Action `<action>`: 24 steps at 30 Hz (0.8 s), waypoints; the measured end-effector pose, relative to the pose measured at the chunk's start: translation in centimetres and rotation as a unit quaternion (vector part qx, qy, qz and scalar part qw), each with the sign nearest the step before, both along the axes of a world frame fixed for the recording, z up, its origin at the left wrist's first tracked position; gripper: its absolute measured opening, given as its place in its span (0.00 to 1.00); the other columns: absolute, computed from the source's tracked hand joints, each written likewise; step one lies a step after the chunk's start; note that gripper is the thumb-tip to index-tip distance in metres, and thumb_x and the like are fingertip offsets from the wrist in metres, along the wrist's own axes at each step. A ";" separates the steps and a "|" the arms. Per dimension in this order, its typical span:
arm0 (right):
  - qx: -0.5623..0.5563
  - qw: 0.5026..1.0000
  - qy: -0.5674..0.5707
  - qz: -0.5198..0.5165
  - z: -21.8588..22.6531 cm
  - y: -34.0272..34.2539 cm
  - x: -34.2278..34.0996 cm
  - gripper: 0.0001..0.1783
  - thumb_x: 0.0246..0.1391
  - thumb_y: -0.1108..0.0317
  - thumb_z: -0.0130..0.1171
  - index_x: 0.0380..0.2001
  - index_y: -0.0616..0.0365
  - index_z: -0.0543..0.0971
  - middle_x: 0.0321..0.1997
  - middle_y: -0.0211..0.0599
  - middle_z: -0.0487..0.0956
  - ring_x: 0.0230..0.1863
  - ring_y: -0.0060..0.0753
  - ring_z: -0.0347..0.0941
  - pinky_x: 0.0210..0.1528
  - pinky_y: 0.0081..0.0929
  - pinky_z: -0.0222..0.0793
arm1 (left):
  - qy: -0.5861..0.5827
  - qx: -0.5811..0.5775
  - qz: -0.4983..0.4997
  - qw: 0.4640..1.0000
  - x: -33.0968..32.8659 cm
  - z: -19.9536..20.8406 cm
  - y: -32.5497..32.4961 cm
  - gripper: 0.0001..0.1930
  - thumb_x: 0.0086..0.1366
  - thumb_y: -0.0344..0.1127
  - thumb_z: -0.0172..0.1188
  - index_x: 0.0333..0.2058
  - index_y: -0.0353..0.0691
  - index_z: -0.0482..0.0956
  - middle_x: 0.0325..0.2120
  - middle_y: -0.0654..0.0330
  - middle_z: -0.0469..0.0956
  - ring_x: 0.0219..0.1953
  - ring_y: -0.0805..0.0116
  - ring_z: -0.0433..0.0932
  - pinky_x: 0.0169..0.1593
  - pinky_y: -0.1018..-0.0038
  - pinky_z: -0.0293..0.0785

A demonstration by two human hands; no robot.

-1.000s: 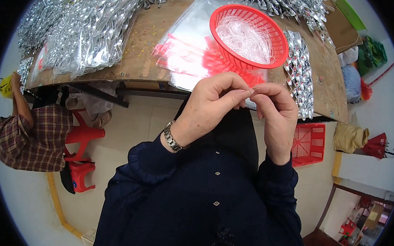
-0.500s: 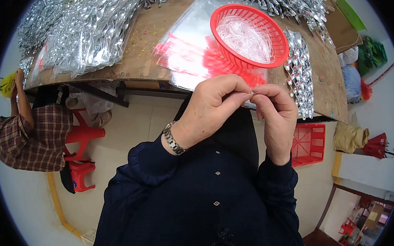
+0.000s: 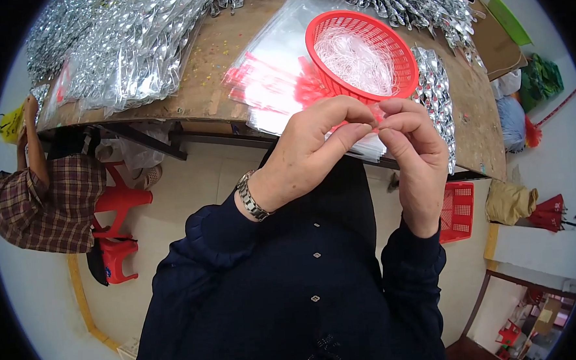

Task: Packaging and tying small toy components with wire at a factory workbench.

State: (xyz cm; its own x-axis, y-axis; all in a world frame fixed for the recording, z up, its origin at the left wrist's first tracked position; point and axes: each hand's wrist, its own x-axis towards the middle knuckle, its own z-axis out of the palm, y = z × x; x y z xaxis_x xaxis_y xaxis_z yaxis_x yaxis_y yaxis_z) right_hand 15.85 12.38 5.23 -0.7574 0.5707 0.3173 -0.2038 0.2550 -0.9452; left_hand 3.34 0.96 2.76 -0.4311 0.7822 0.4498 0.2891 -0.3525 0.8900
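Both hands are raised in front of the table edge, close to each other. My left hand [image 3: 309,149], with a metal-band watch [image 3: 252,198] on its wrist, has thumb and forefinger in a pinch. Facing it, my right hand [image 3: 418,157] is also closed, its thumb against bent fingers. Whatever is between the fingertips is too fine to make out. Just beyond stands a red plastic basket [image 3: 408,86] holding a tangle of thin white strings [image 3: 358,59]. Under and beside it lie transparent plastic bags [image 3: 280,37] with red-printed ends [image 3: 270,83].
Silver twisted foil strips [image 3: 132,58] pile up at the left of the wooden table [image 3: 210,70], with more strips [image 3: 433,74] at the right. Below sits a red crate [image 3: 457,211]. A person in a checked shirt [image 3: 55,202] is at the left, by red stools [image 3: 119,257].
My fingertips have drawn slightly apart, the right hand shifting to the right and its fingers rising a little. The left hand stays nearly in place.
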 end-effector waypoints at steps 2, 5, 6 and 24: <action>-0.008 1.000 0.006 0.003 0.2 0.2 -0.1 0.04 0.50 0.80 0.57 0.31 0.63 0.78 0.44 0.35 0.72 0.40 0.19 0.70 0.44 0.18 0.66 | -0.102 0.000 -0.048 0.994 0.2 0.0 0.2 0.08 0.64 0.28 0.52 0.40 0.32 0.75 0.34 0.62 0.76 0.40 0.73 0.73 0.45 0.79 0.68; -0.038 0.999 0.008 0.024 0.5 0.5 -0.2 0.04 0.51 0.79 0.57 0.31 0.63 0.78 0.45 0.36 0.72 0.42 0.21 0.70 0.46 0.20 0.66 | -0.228 -0.002 -0.129 0.965 0.2 -0.1 0.3 0.08 0.66 0.29 0.50 0.41 0.33 0.75 0.32 0.63 0.76 0.36 0.75 0.74 0.43 0.80 0.69; -0.059 0.998 0.005 0.038 0.4 0.6 -0.2 0.04 0.51 0.79 0.57 0.31 0.63 0.78 0.45 0.36 0.73 0.43 0.22 0.70 0.47 0.20 0.65 | -0.253 -0.016 -0.147 0.956 0.1 -0.2 0.3 0.08 0.66 0.30 0.50 0.40 0.34 0.75 0.29 0.64 0.76 0.33 0.77 0.74 0.40 0.82 0.69; -0.142 0.986 -0.008 0.092 -0.5 1.5 0.0 0.05 0.56 0.76 0.52 0.35 0.63 0.76 0.40 0.34 0.76 0.42 0.23 0.71 0.48 0.21 0.65 | -0.249 -0.059 -0.103 0.961 0.3 0.0 0.8 0.06 0.64 0.31 0.55 0.34 0.34 0.77 0.23 0.70 0.72 0.24 0.84 0.67 0.27 0.85 0.63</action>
State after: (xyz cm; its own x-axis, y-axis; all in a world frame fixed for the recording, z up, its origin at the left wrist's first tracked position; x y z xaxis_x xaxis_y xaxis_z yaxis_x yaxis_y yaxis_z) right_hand 15.83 13.87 4.72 -0.8596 0.4881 0.1510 -0.2062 -0.0609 -0.9766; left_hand 3.65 1.73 2.76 -0.4011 0.9068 0.1300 -0.2487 -0.2444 0.9372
